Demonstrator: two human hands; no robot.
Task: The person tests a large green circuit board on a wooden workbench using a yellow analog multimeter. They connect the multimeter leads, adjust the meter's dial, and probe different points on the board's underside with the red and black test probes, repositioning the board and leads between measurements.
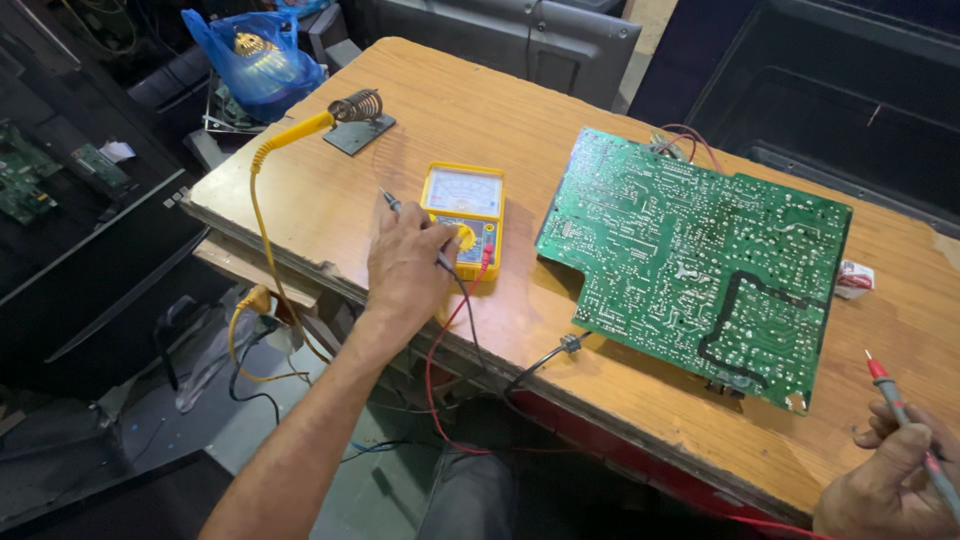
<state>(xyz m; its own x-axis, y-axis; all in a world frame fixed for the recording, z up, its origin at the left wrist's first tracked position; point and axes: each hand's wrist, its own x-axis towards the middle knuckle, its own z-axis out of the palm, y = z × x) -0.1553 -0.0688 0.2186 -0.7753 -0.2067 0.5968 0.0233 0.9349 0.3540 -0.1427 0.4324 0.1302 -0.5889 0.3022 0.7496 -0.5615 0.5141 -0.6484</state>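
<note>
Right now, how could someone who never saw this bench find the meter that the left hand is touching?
Start at the wooden table and its large green circuit board. Left of the board lies a small yellow meter, with the left hand on its dial. Alone there, it has a pale scale window, with red and black leads trailing off.

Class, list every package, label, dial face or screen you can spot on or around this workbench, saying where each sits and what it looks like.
Meter dial face: on the yellow multimeter by the left hand, pale rectangle.
Blue plastic bag: beyond the table's far-left corner, crumpled, translucent.
Small packet: right of the green circuit board, white and red.
</note>
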